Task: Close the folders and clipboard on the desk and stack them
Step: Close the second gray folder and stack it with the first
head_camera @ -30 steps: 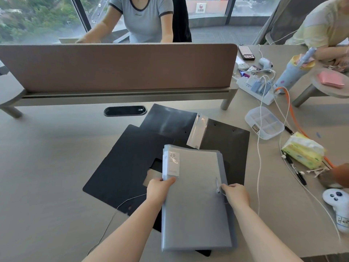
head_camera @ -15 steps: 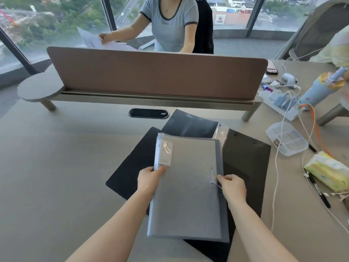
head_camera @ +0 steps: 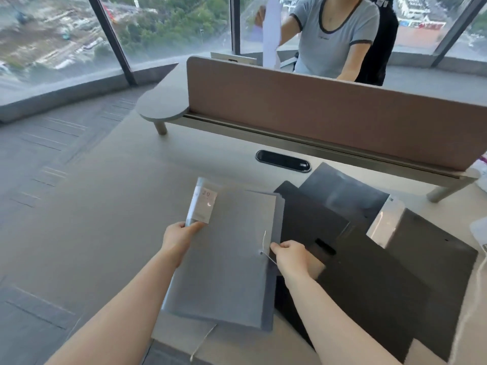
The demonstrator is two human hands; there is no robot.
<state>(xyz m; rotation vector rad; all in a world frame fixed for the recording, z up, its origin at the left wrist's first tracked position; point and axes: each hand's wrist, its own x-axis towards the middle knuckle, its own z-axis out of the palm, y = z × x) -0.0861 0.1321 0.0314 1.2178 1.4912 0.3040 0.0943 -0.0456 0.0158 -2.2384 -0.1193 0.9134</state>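
A closed grey folder (head_camera: 226, 264) with a "20" label near its spine is held just above the desk. My left hand (head_camera: 179, 238) grips its left edge below the label. My right hand (head_camera: 292, 256) pinches its right edge beside the string fastener. To the right, two black open folders lie spread on the desk: one (head_camera: 369, 291) directly beside the grey folder, another (head_camera: 342, 191) further back. A black clipboard (head_camera: 432, 248) with a shiny metal clip (head_camera: 384, 222) overlaps them at the far right.
A brown divider screen (head_camera: 329, 111) crosses the back of the desk, with a black cable grommet (head_camera: 283, 160) in front of it. A person sits behind the screen holding paper. The desk's left edge (head_camera: 87, 164) drops to carpeted floor.
Both hands have carried the grey folder leftward off the black folders, toward the desk's left side. My view has swung left with it.
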